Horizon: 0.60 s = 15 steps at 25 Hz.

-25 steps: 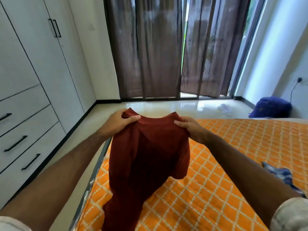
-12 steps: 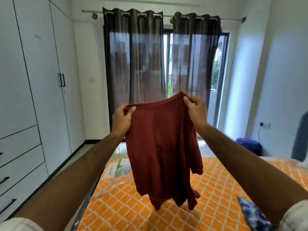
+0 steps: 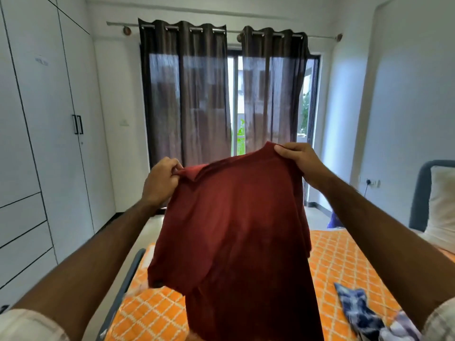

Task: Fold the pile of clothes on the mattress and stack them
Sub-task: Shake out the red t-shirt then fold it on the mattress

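Note:
A dark red shirt (image 3: 234, 232) hangs in the air in front of me, spread wide above the orange patterned mattress (image 3: 344, 262). My left hand (image 3: 161, 182) pinches its upper left corner and my right hand (image 3: 299, 157) pinches its upper right corner, a little higher. The shirt's lower part hangs down past the bottom of the view. A blue and white patterned cloth (image 3: 362, 308) lies on the mattress at the lower right.
White wardrobes with drawers (image 3: 37, 168) line the left wall. Dark curtains (image 3: 221, 94) cover a glass door straight ahead. A white pillow (image 3: 443, 205) leans on a grey headboard at the right. A strip of floor runs between wardrobe and mattress.
Both hands have lifted the red shirt off the mattress and pulled apart, spreading it wider. The view has tilted up toward the curtains.

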Available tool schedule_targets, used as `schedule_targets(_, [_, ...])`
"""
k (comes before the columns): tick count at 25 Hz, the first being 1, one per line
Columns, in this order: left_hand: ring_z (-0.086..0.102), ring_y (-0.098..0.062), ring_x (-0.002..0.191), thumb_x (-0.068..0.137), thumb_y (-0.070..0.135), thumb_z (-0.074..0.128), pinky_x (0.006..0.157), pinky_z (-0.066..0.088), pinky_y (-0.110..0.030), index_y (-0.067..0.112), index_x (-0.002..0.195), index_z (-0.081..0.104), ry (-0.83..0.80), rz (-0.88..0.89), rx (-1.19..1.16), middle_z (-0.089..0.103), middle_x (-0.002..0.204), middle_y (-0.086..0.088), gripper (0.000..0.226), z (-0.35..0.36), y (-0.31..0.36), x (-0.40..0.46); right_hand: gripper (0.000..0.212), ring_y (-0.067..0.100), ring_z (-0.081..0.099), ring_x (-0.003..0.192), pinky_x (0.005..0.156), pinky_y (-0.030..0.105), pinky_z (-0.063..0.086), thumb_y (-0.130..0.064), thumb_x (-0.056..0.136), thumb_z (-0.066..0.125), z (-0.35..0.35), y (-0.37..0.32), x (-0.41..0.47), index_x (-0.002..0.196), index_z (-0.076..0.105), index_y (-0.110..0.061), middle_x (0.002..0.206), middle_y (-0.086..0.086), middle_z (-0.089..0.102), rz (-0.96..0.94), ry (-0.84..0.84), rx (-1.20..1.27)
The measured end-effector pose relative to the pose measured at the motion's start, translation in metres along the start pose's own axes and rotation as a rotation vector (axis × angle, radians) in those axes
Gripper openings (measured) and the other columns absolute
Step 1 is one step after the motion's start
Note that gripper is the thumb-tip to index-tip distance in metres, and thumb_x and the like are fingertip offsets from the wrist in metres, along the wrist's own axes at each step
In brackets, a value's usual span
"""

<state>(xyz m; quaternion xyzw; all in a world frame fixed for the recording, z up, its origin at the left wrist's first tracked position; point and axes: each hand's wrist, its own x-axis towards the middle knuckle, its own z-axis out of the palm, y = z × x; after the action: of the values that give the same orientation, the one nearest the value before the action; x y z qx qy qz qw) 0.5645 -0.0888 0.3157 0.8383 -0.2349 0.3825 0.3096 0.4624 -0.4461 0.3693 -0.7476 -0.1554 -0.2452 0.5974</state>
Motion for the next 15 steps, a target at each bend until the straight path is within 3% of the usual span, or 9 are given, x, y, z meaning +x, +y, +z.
schedule_targets(5, [0.065, -0.032, 0.095, 0.093, 0.005, 0.051, 0.083, 0.05, -0.04, 0.013, 0.095, 0.069, 0.179, -0.412, -0.328, 0.071, 0.099, -0.012, 0.02, 0.035, 0.023, -0.012, 0.012, 0.004, 0.067, 0.072, 0.069, 0.024, 0.053, -0.023, 0.096, 0.07, 0.006, 0.019, -0.012, 0.088, 0.079, -0.02, 0.076, -0.008, 0.075, -0.183, 0.123, -0.272])
schedule_targets(6, [0.064, -0.032, 0.096, 0.097, 0.011, 0.049, 0.082, 0.049, -0.04, 0.013, 0.099, 0.069, 0.212, -0.43, -0.318, 0.072, 0.102, -0.012, 0.02, 0.036, 0.031, -0.018, 0.013, 0.002, 0.066, 0.07, 0.067, 0.027, 0.053, -0.025, 0.096, 0.07, 0.002, 0.026, -0.016, 0.086, 0.078, -0.023, 0.073, -0.01, 0.074, -0.211, 0.144, -0.348])
schedule_targets(8, [0.065, -0.031, 0.091, 0.103, 0.023, 0.046, 0.076, 0.048, -0.041, 0.016, 0.102, 0.068, 0.224, -0.271, -0.109, 0.072, 0.101, -0.01, 0.023, 0.029, 0.037, -0.026, 0.02, 0.003, 0.061, 0.065, 0.062, 0.031, 0.049, -0.029, 0.096, 0.07, -0.011, 0.036, -0.023, 0.078, 0.076, -0.022, 0.067, -0.001, 0.072, -0.203, 0.175, -0.454])
schedule_targets(9, [0.065, -0.029, 0.087, 0.104, 0.025, 0.046, 0.073, 0.048, -0.04, 0.017, 0.101, 0.068, 0.177, -0.131, -0.036, 0.072, 0.098, -0.01, 0.023, 0.022, 0.037, -0.027, 0.022, 0.002, 0.058, 0.061, 0.06, 0.029, 0.046, -0.03, 0.095, 0.07, -0.019, 0.036, -0.03, 0.075, 0.075, -0.021, 0.064, -0.001, 0.07, -0.14, 0.137, -0.437])
schedule_targets(11, [0.063, -0.015, 0.077, 0.104, 0.021, 0.051, 0.071, 0.049, -0.037, 0.022, 0.092, 0.07, 0.007, 0.06, -0.148, 0.071, 0.087, -0.006, 0.023, 0.003, 0.034, -0.023, 0.022, 0.002, 0.053, 0.052, 0.051, 0.02, 0.043, -0.028, 0.094, 0.069, -0.035, 0.026, -0.042, 0.074, 0.071, -0.019, 0.06, -0.006, 0.064, 0.086, -0.085, -0.269])
schedule_targets(13, [0.062, -0.004, 0.071, 0.102, 0.015, 0.055, 0.069, 0.052, -0.029, 0.028, 0.089, 0.074, -0.233, -0.008, -0.481, 0.071, 0.082, 0.0, 0.026, -0.018, 0.033, -0.019, 0.015, 0.004, 0.059, 0.051, 0.048, 0.017, 0.049, -0.025, 0.092, 0.063, -0.046, 0.009, -0.056, 0.093, 0.07, -0.011, 0.066, -0.004, 0.067, 0.344, -0.319, -0.047])
schedule_targets(15, [0.067, -0.005, 0.065, 0.096, 0.017, 0.061, 0.064, 0.057, -0.021, 0.02, 0.094, 0.076, -0.462, -0.194, -0.803, 0.075, 0.08, 0.001, 0.016, -0.032, 0.036, -0.018, 0.023, 0.005, 0.066, 0.056, 0.053, 0.017, 0.055, -0.019, 0.09, 0.058, -0.056, 0.0, -0.063, 0.105, 0.067, -0.005, 0.073, -0.001, 0.072, 0.391, -0.407, 0.065])
